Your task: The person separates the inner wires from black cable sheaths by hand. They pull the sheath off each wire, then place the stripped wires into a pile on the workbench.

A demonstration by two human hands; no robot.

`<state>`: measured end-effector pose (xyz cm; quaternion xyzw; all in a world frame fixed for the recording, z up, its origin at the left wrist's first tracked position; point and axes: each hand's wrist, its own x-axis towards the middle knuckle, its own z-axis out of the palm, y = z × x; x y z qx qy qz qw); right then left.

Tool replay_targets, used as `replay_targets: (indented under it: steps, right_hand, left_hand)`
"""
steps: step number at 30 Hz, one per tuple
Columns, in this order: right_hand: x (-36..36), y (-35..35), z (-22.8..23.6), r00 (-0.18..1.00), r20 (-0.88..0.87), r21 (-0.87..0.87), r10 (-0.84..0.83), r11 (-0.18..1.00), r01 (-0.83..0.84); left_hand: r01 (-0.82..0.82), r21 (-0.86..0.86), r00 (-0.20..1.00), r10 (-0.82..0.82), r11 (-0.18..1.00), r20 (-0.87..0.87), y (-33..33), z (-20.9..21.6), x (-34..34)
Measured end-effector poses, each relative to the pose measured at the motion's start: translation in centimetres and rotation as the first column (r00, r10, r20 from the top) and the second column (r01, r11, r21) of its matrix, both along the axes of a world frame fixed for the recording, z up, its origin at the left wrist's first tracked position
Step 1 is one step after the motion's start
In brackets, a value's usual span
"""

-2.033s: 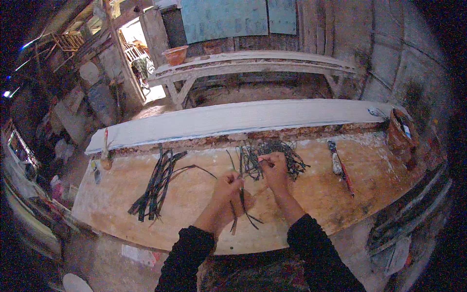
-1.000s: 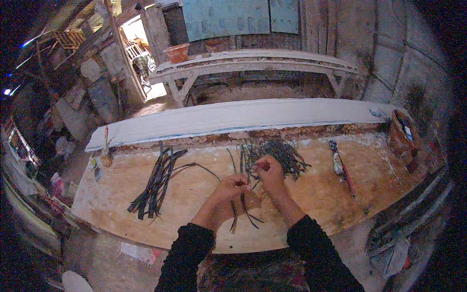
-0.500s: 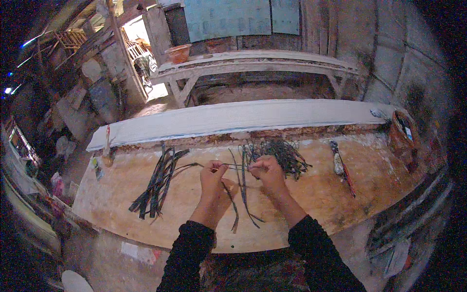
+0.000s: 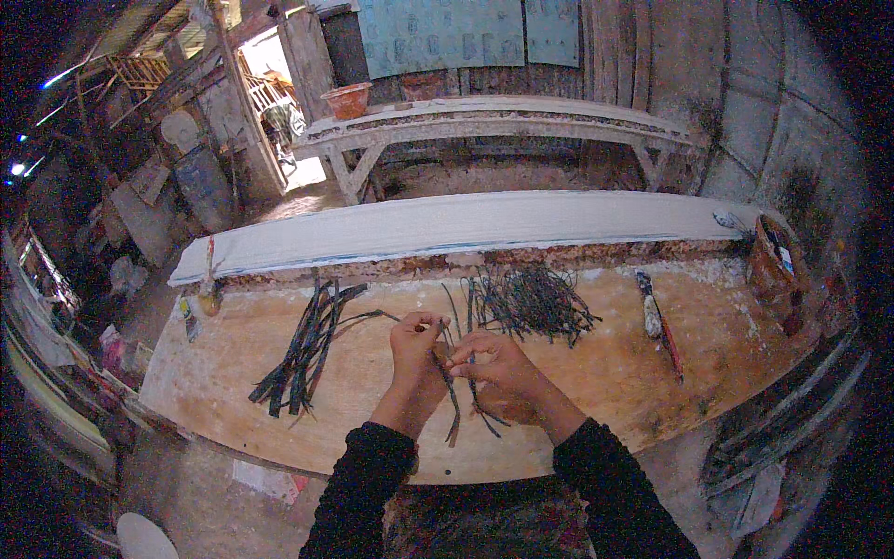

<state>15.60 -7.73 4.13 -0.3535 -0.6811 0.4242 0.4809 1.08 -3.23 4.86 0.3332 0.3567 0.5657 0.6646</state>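
In a pinch, my left hand [image 4: 415, 340] grips a thin dark strip [image 4: 453, 396] whose tail hangs down to the board. My right hand [image 4: 491, 361] is close beside it, thumb and fingertips pressed together at the same strip. Another strip [image 4: 368, 317] runs from my left hand toward a bundle of flat dark strips [image 4: 303, 354] on the left. Partly behind my right hand, a separate long strip [image 4: 472, 307] lies on the board. Just beyond it is a tangled pile of thin, dark, knotted-looking strips [image 4: 540, 300]. The exact crossing of the strip between my fingertips is too small to make out.
A wooden board [image 4: 354, 438] carries everything, with a long white plank [image 4: 447, 224] along its far side. At right lie a brush-like tool [image 4: 649, 312] with a red stick [image 4: 671, 354]; a brown pot [image 4: 775, 256] stands beyond. A small scraper [image 4: 189, 321] lies far left.
My right hand has moved left and nearer to me, close against my left hand. The strip stretched between them is now gathered at the fingertips. The tangled pile shows more fully.
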Motion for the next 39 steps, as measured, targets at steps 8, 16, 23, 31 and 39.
replay_targets:
  steps: [8,16,23,31,39]
  right_hand:
    - [1.6,1.4,0.5,0.846,-0.003,-0.083,-0.533,0.843,0.531]
    - [3.8,4.1,-2.3,0.691,-0.072,0.041,-0.719,0.690,0.722]
    - [3.3,4.4,-3.4,0.658,-0.031,0.249,-0.752,0.632,0.734]
    - [5.6,3.9,-2.3,0.545,0.084,0.416,-0.834,0.526,0.742]
    - [-0.3,1.3,-1.6,0.990,0.074,0.179,-0.118,0.978,0.103]
  left_hand:
    - [0.223,0.021,0.974,-0.222,0.975,-0.045,0.5,-1.9,0.1]
    - [0.652,0.017,0.756,-0.649,0.758,-0.084,-2.9,-1.4,1.2]
    - [0.702,0.320,0.711,-0.591,0.636,-0.381,-1.7,-3.6,1.5]
    - [0.294,-0.075,0.950,-0.300,0.953,-0.090,-2.4,0.0,1.2]
    - [-0.152,0.382,0.886,0.297,0.912,-0.357,4.9,-5.5,-1.4]
